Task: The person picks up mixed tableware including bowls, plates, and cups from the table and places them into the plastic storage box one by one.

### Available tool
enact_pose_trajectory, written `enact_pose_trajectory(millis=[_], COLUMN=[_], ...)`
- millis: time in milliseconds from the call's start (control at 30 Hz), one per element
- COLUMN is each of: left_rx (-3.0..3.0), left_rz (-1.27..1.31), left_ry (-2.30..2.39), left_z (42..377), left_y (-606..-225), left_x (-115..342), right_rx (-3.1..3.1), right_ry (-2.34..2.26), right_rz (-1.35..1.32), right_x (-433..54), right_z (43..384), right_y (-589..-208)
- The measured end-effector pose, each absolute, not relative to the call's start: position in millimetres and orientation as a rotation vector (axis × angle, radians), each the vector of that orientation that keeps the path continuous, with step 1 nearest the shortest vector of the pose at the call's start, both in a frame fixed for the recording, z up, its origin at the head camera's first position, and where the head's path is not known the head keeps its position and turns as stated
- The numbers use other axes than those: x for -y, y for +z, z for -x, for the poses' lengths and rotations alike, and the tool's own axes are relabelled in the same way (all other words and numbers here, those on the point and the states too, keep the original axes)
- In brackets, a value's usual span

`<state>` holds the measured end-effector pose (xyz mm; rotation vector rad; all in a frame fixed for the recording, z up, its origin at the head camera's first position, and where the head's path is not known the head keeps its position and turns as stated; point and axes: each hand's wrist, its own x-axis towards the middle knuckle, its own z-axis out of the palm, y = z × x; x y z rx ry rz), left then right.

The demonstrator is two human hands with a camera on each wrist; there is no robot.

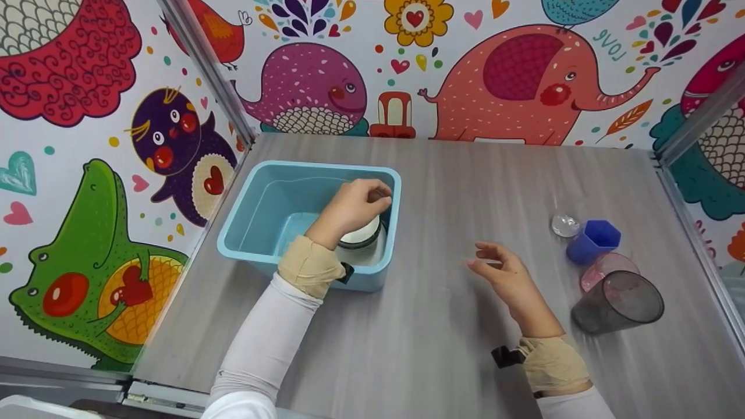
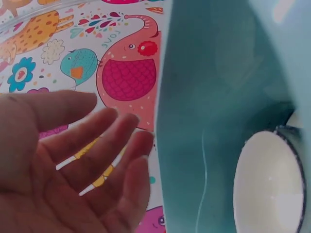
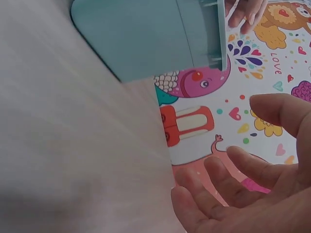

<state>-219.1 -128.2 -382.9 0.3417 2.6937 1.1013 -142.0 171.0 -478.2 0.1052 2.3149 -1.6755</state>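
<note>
Above the right part of a light blue plastic bin point(image 1: 250, 215) is my left hand point(image 1: 352, 209), its fingers loosely bent around nothing. Beneath it in the bin sits a white bowl with a dark rim point(image 1: 362, 235), partly hidden by the hand; the left wrist view shows the bowl point(image 2: 269, 179) and a sliver of another pale, dark-rimmed piece beside it. My right hand point(image 1: 503, 273) hovers over the table between the bin and a row of cups, fingers relaxed and holding nothing. Nearest to it on the right are a grey translucent cup point(image 1: 620, 302) and a pink clear cup point(image 1: 608, 270).
Further back in the row stand a blue hexagonal cup point(image 1: 593, 241) and a small clear glass point(image 1: 564, 224). The wood-grain table point(image 1: 454, 192) is bounded by walls printed with cartoon animals. Metal frame strips run along the wall corners.
</note>
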Motion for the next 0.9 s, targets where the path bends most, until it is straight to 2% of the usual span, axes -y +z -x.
enact_pose_trajectory(millis=[400, 900], left_rx=[-2.61, -2.55], left_rz=[-0.455, -0.464], left_ry=[1.133, 1.225], left_z=[209.0, 205.7], left_y=[-376.5, -377.7], left_x=[113.3, 113.6], right_rx=[-2.551, -2.79], right_ry=[-1.425, -1.135], right_rz=[-0.034, 0.049], right_x=[-206.3, -224.4], right_z=[144.2, 140.9], right_y=[-469.4, -456.4])
